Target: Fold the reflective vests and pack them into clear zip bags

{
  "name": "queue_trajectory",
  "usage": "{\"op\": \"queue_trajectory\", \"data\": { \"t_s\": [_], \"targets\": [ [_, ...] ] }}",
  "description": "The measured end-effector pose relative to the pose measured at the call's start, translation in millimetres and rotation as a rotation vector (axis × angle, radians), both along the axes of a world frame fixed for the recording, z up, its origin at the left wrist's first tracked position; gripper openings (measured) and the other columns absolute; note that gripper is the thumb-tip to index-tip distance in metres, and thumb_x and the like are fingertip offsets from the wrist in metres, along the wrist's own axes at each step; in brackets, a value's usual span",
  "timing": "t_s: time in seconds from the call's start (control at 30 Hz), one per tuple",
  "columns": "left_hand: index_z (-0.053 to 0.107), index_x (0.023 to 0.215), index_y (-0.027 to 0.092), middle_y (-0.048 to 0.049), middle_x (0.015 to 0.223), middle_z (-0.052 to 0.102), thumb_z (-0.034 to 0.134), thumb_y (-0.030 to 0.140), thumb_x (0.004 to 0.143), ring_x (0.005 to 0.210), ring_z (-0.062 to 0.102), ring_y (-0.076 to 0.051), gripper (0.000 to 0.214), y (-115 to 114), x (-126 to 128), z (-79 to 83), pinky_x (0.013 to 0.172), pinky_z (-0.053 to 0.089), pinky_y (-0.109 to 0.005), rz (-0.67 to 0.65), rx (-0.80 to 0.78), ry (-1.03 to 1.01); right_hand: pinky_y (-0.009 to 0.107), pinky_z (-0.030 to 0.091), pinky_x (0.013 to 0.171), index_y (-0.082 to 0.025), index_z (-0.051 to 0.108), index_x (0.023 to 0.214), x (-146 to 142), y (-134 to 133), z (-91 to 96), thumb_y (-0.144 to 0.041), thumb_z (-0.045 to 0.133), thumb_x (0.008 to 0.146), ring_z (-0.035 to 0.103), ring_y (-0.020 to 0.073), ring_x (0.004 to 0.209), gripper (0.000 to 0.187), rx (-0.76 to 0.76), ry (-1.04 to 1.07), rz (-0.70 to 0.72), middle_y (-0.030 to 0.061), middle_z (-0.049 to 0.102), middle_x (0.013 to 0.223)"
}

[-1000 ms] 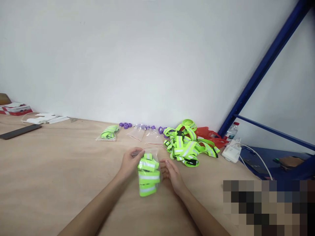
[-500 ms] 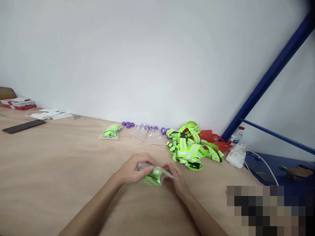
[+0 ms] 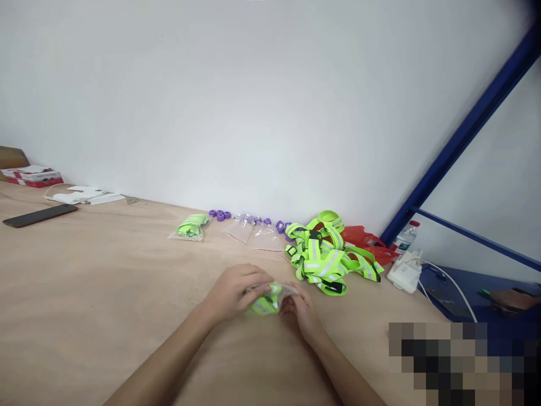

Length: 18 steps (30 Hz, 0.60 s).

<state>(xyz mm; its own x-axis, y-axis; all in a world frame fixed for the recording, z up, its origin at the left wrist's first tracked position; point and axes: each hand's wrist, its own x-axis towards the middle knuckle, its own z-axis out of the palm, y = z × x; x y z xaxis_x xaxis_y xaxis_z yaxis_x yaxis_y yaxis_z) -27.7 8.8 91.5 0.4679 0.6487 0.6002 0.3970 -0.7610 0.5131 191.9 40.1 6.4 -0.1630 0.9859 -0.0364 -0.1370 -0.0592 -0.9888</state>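
Note:
A clear plastic bag with a folded neon-green reflective strap (image 3: 267,300) lies on the wooden table (image 3: 97,282) between my hands. My left hand (image 3: 236,288) covers its left end with fingers curled over it. My right hand (image 3: 301,307) pinches the bag's right end. Much of the bag is hidden under my fingers. A loose pile of neon-green reflective straps (image 3: 325,252) lies just beyond my right hand.
A second bagged strap (image 3: 191,226) lies farther back, beside empty clear bags (image 3: 253,232) and purple rings (image 3: 220,214) along the wall. A red bag (image 3: 367,239), a water bottle (image 3: 404,235), a white charger (image 3: 406,269) and a blue rack (image 3: 460,141) are at right. A phone (image 3: 40,215) lies far left.
The bagged strap, held upright a second ago, has been laid down flat on the table. Both hands have closed over its ends and moved slightly right.

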Motion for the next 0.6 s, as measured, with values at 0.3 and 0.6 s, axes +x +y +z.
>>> {"op": "queue_trajectory", "data": {
  "t_s": [0.3, 0.6],
  "targets": [
    [0.078, 0.089, 0.022, -0.0040, 0.086, 0.073, 0.053, 0.044, 0.095, 0.076, 0.067, -0.021, 0.033, 25.8, -48.2, -4.1, 0.069, 0.048, -0.029, 0.651, -0.096, -0.080, 0.025, 0.048, 0.050, -0.017, 0.067, 0.079, -0.7, -1.8, 2.5, -0.082, 0.071, 0.064, 0.062, 0.0138, 0.050, 0.067, -0.008, 0.001, 0.049, 0.0027, 0.068, 0.062],
    [0.079, 0.091, 0.022, -0.0041, 0.100, 0.076, 0.053, 0.044, 0.095, 0.089, 0.070, -0.022, 0.033, 38.0, -72.5, -4.7, 0.080, 0.052, -0.030, 0.701, 0.073, -0.256, 0.025, 0.048, 0.050, -0.017, 0.067, 0.078, -1.8, -4.1, 5.5, -0.082, 0.071, 0.063, 0.062, 0.0133, 0.050, 0.067, -0.011, 0.004, 0.064, 0.0021, 0.068, 0.061]
  ]
}}
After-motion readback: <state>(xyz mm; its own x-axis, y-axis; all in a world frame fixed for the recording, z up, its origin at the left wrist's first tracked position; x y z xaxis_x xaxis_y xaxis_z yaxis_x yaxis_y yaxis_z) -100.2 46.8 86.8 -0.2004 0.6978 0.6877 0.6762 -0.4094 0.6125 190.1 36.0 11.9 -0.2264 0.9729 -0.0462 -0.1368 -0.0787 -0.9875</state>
